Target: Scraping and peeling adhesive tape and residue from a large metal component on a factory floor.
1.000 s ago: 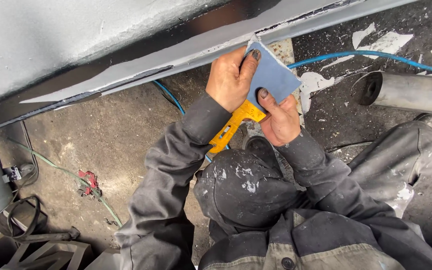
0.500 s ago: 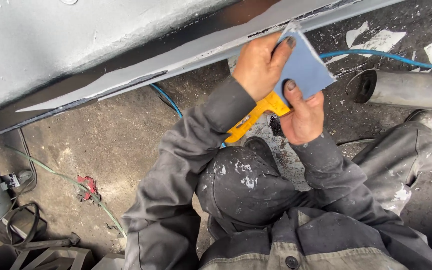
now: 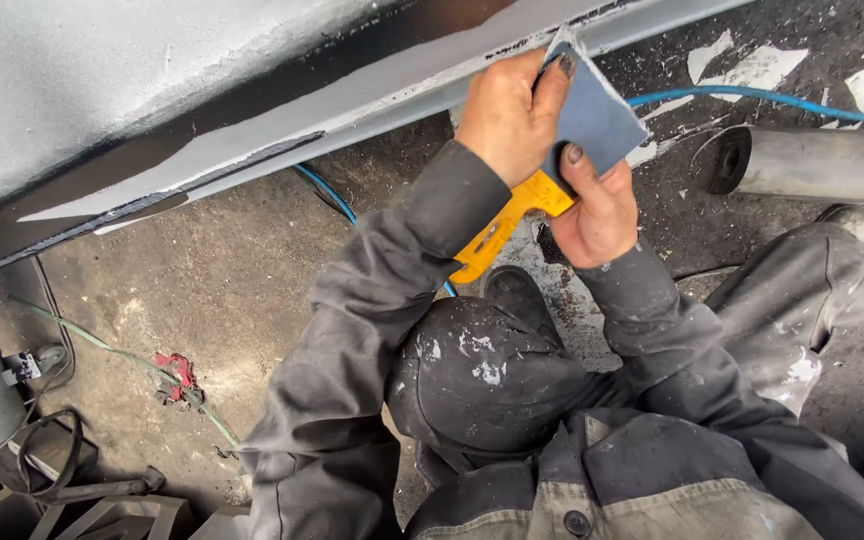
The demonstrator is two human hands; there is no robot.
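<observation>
Scraper point(image 3: 552, 160) blade, wide and blue-grey, was pressed up against the grey sill point(image 3: 352, 110) of a big painted body. Its yellow handle point(image 3: 497, 230) stuck out below, pointing down toward the person's knee point(image 3: 492, 375).

How far along was the work? It looked like the middle of it. The sill had a smooth grey coat along most of its length, from the far left up to where the blade sat. A darker strip ran along its lower edge on the left. To the right of the blade the sill ran out of the picture, so I could not tell how that part looked. White flakes point(image 3: 742, 65) lay on the dirty floor point(image 3: 202, 290) near a metal pipe point(image 3: 812, 165), and a blue hose point(image 3: 752, 95) ran past them. My guess was that some of the sill was done and some was left, but the pictures did not show how much.

Left hand point(image 3: 507, 115) was closed round the top of the blade. Its thumb lay flat on the blade face and its fingers curled over the back edge, close to the sill.

Right hand point(image 3: 602, 205) was closed round the lower part, where the blade met the handle. Its thumb pressed on the blade face too. Both hands gripped tight, with no gap showing.

Both sleeves were dark grey, with pale specks on the knee. A green wire point(image 3: 142, 365) and a red scrap point(image 3: 180, 375) lay on the floor, well apart from the hands.
</observation>
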